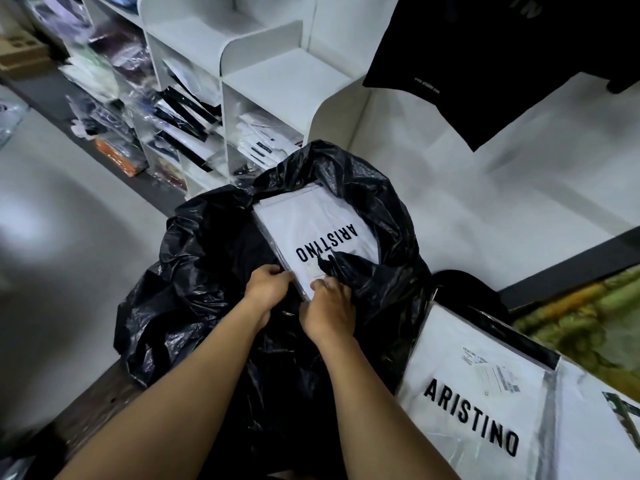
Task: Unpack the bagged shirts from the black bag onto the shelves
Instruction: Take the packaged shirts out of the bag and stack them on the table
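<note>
Bagged shirt [311,223] in black bag [207,271] mouth, left hand [268,285] and right hand [332,306] gripping its edge; shelves [287,74] beyond bag part-stocked, unpacking unfinished.

Background stuff here: a black T-shirt [485,64] hangs up top right in front of a plain white wall [485,209], with a tiny line of white print [426,85] near its hem, too small to read. A dark strip [571,265] runs along the bottom of that wall, and right below it there's something green and yellow with a blotchy pattern [588,317], can't tell what. A dark rounded lump [464,289] sits in the corner by that strip. Far left up top is a brown cardboard box [20,53], pretty blurry. The floor [69,209] is pale grey, and lower left shows a dark wood-grain worktop [97,403].
</note>
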